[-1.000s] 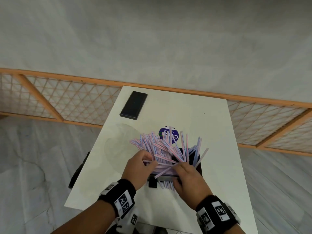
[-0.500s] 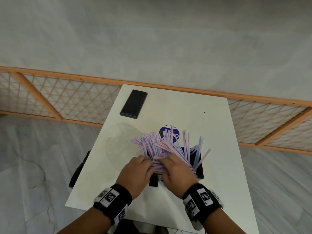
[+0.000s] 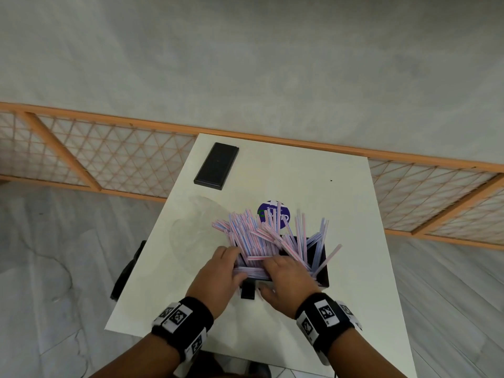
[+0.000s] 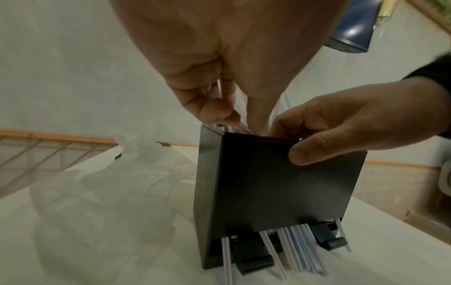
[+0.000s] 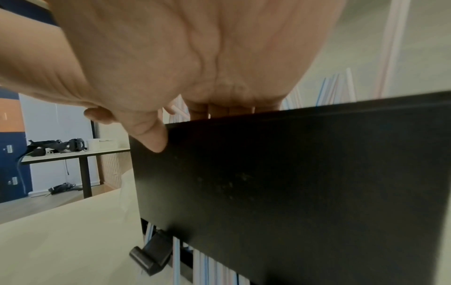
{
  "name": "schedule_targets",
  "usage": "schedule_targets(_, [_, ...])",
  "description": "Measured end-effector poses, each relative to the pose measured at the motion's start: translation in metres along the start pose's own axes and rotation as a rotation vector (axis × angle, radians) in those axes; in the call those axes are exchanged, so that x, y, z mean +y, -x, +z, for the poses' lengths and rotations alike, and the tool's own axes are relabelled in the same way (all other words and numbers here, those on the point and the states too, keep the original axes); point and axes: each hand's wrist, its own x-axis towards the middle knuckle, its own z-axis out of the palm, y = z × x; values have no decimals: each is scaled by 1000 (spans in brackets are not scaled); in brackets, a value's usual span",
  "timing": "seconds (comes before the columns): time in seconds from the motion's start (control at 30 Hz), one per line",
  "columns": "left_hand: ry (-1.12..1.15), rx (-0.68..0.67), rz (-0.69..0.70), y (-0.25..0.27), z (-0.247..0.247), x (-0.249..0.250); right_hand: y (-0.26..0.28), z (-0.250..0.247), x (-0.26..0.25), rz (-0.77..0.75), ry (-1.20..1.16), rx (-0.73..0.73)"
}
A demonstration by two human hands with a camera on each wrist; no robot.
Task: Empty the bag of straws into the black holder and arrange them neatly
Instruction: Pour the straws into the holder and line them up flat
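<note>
The black holder (image 3: 322, 271) stands near the table's front edge, with pink, blue and white striped straws (image 3: 261, 236) fanned untidily out of its top. My left hand (image 3: 218, 271) is at its near left corner, fingers curled into the straws (image 4: 240, 104). My right hand (image 3: 286, 276) grips the holder's near wall (image 4: 268, 183), thumb (image 5: 151, 138) on the outside and fingers over the rim among the straws. Several straw ends (image 4: 292, 248) poke out of the slot at the holder's base (image 5: 202, 266).
The empty clear bag (image 3: 196, 227) lies crumpled left of the holder. A flat black slab (image 3: 216, 169) rests at the white table's (image 3: 313, 173) far left. A purple round label (image 3: 274, 215) shows behind the straws. An orange lattice rail (image 3: 109, 159) borders the far side.
Both hands have drawn together at the holder's near edge. The right hand has moved from the loose straws onto the near wall, and the straws lie a little lower.
</note>
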Motion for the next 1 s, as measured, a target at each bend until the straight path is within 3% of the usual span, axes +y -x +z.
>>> schedule_targets(0.13, [11, 39, 22, 1, 4, -6, -1, 2, 2, 24, -27, -14])
schedule_targets(0.37, [-123, 4, 180, 2, 8, 4, -16, 2, -5, 80, 6, -119])
schedule_targets(0.6, [-310, 115, 308, 0, 13, 12, -24, -1, -15, 101, 68, -149])
schedule_targets(0.83, [-381, 21, 385, -6, 25, 1, -27, -3, -14, 107, 86, -199])
schedule_targets(1.0, [-481, 11, 454, -8, 25, -3, -21, -4, -11, 98, 59, -130])
